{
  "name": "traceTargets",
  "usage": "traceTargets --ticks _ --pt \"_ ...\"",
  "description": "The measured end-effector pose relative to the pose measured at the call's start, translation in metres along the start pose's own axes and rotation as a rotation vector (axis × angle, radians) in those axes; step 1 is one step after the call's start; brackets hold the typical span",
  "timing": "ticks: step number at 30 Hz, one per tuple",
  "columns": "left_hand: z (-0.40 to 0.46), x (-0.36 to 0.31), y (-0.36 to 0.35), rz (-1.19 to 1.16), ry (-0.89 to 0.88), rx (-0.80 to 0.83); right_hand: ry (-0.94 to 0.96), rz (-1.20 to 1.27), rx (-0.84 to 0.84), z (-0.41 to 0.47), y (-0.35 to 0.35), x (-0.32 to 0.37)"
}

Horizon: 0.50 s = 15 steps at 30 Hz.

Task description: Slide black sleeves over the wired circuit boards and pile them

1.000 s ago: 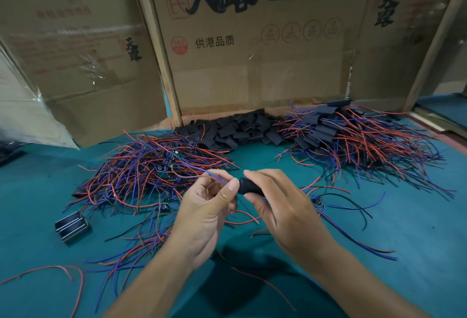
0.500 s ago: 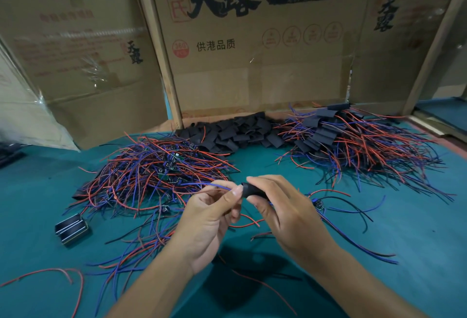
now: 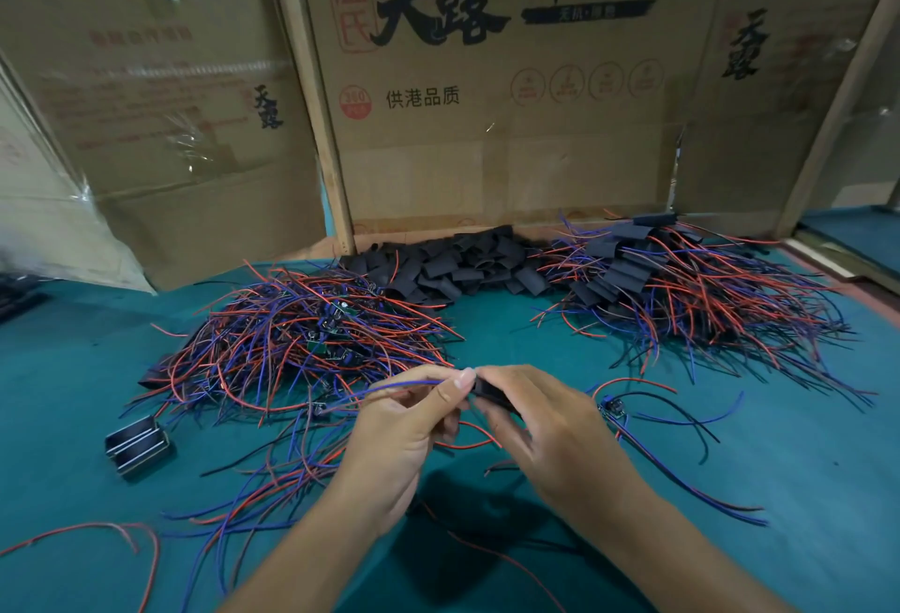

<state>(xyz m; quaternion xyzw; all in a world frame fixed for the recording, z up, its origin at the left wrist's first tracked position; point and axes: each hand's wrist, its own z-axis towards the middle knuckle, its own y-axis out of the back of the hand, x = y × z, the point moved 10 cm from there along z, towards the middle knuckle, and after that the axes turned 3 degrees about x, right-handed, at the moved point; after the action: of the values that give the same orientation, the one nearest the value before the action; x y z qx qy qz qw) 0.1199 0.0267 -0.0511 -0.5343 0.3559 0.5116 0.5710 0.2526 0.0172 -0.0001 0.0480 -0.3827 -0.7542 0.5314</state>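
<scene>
Both hands work close together above the green table [image 3: 803,417], near its front edge. Left hand [image 3: 399,437]: grip pinched on blue wires [image 3: 389,388] that trail off to the left; thumb tip lies right against the end of a black sleeve [image 3: 489,393]. Right hand [image 3: 550,432]: fingers curled round that sleeve, holding it just beside the left thumb; most of the sleeve is hidden under the fingers, so how far the board sits inside cannot be told. A red wire [image 3: 467,442] loops out below the two hands. Left of centre on the table: large tangle of unsleeved boards [image 3: 311,344], red and blue leads with small green boards showing near the top. Back centre, against the cardboard: heap of loose black sleeves [image 3: 462,264]. Right rear: pile of finished pieces [image 3: 682,291], black sleeves stacked at its left side with wires fanning to the right. One bare wired board [image 3: 609,405] lies alone just right of the right hand, its leads running forward and right. Small black and silver block [image 3: 136,444] sits at the left, apart from the tangle. A stray red wire [image 3: 97,534] curls at the front left corner. Printed cardboard boxes [image 3: 487,76] stand as a wall behind the table.
</scene>
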Motion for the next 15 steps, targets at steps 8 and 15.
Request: traceTargets --ticks 8,15 --pt "0.002 -0.027 0.02 0.559 -0.301 -0.07 -0.175 -0.159 0.011 0.063 0.055 -0.066" --pt "-0.012 -0.055 0.006 1.343 -0.733 -0.142 -0.381 -0.677 0.096 0.142 0.119 -0.2"
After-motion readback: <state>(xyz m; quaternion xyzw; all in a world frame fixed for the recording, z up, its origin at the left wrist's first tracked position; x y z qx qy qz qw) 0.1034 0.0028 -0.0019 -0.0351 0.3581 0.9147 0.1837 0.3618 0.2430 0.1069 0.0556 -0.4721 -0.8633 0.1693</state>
